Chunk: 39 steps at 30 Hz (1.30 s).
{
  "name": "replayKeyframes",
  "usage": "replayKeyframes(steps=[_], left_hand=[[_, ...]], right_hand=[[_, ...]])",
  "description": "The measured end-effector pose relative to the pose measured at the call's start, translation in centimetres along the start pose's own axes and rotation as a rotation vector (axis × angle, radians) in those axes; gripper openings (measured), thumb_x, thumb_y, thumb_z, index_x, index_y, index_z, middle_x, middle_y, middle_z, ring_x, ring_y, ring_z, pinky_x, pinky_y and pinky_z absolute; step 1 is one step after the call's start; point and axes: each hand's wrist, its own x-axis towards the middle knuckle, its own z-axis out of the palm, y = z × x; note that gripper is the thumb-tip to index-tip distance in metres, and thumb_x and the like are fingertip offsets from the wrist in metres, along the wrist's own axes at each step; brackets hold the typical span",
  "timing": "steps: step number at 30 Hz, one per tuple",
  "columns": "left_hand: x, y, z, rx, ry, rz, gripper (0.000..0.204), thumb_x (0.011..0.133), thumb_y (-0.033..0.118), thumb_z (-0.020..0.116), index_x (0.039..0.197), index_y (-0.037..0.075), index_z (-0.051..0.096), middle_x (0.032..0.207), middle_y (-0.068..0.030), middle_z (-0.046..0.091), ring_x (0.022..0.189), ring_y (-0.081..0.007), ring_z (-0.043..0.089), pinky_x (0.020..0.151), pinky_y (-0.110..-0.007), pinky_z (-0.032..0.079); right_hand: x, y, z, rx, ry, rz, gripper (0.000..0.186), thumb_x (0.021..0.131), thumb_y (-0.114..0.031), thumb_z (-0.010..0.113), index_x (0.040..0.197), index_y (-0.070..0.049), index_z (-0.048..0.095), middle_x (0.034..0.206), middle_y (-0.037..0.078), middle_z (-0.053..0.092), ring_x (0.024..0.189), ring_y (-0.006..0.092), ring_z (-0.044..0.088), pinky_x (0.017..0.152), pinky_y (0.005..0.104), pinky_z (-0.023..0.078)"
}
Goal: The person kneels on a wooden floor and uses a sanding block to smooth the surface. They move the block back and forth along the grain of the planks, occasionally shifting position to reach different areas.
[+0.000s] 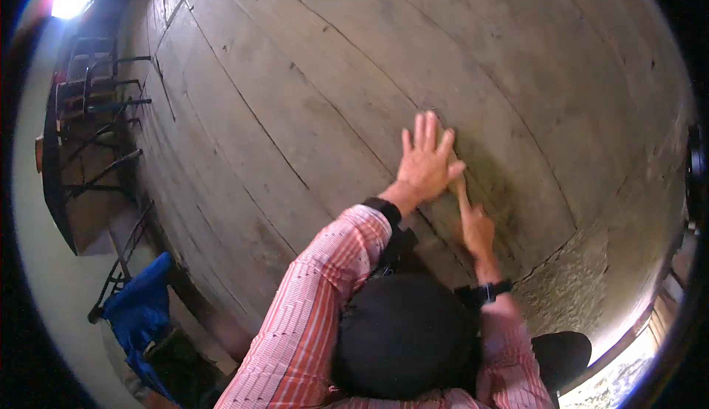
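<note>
My left hand (427,156) lies palm down on grey wooden floor boards (295,99), fingers spread, just left of a long seam between planks. Close to its thumb is my right hand (474,228), blurred, with its lower fingers curled. A long, pale, narrow shape reaches from it toward the seam; I cannot make out whether it is only a stretched index finger or a held object. Both wrists have dark bands. A dark rounded shape (405,335) lies between my forearms.
Dark-legged furniture (88,114) stands along a pale wall (35,210) at the left. A crumpled blue sheet (140,291) lies at the lower left. A rough, cracked patch (569,283) of floor is at the lower right, near a bright edge.
</note>
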Motion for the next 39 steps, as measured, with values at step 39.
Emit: replayKeyframes(steps=[39], left_hand=[[-10.6, -6.7, 0.9, -0.075, -0.018, -0.332, 0.085, 0.084, 0.054, 0.051, 0.141, -0.002, 0.021, 0.147, -0.0322, 0.001, 0.137, -0.0482, 0.001, 0.107, -0.061, 0.009]], right_hand=[[-2.8, -5.6, 2.0, -0.102, -0.051, -0.32, 0.063, 0.08, -0.006, 0.052, 0.138, -0.027, 0.038, 0.078, 0.015, 0.049, 0.058, 0.0329, 0.058, 0.05, 0.042, 0.05]])
